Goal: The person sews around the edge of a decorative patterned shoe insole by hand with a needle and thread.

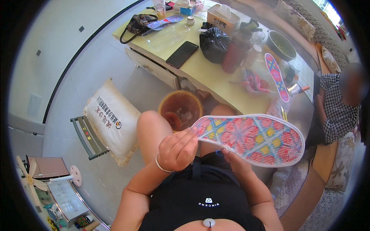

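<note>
A large embroidered insole [254, 140] with a white edge and a red, blue and yellow pattern is held out in front of me. My left hand [178, 150], a white bangle at its wrist, pinches the insole's narrow end. At the lower edge, my right hand [237, 163] grips the insole, some of its fingers hidden behind it. A bit of blue thread [219, 153] shows beside the right fingers. Another patterned insole [276, 77], in pink and blue, lies on the yellow-topped table [239, 98] beyond, near a plastic bag of pink thread [254, 82].
A black phone [182, 54], black plastic bag [214, 44], red flask [233, 54] and green bowl [282, 45] stand or lie on the table. Below is an orange bin [180, 109]. A cushioned stool [113, 119] stands left; a person [337, 102] sits right.
</note>
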### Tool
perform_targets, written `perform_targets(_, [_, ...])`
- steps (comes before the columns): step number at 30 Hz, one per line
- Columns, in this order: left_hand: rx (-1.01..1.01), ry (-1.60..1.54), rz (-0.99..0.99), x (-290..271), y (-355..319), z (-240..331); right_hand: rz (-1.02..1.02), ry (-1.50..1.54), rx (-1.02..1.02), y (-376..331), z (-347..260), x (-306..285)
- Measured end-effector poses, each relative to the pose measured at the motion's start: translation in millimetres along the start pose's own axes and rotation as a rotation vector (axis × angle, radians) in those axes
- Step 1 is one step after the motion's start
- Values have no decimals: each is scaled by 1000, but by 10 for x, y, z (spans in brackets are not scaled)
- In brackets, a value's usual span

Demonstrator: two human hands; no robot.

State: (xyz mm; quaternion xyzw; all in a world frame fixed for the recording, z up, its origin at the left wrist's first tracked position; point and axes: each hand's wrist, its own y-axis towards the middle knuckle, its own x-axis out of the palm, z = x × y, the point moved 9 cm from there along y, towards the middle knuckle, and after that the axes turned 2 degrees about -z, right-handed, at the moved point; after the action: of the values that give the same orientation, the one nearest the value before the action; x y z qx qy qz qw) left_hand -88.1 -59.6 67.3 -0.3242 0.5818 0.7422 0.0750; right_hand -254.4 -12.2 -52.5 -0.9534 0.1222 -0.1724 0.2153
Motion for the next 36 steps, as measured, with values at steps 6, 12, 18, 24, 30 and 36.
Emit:
perform_targets(6, [-3,-67,12,43,51,-3,-27,-39,-74,192,33,-53])
perform_targets(12, [-13,-3,38,-59,2,-82,-69,-102,-153,237,111,-129])
perform_targets(18, [36,-77,-9,30,10,41,-118,-169,-19,24,122,147])
perform_targets(24, [-11,-22,19,-64,-70,-61,-72,-167,97,-83,188,137])
perform_targets(30, [-25,-19,59,-112,-107,-97,-2,-173,154,-192,230,14])
perform_targets(36, [-48,-16,68,-151,-102,-136,33,-142,-14,7,155,-201])
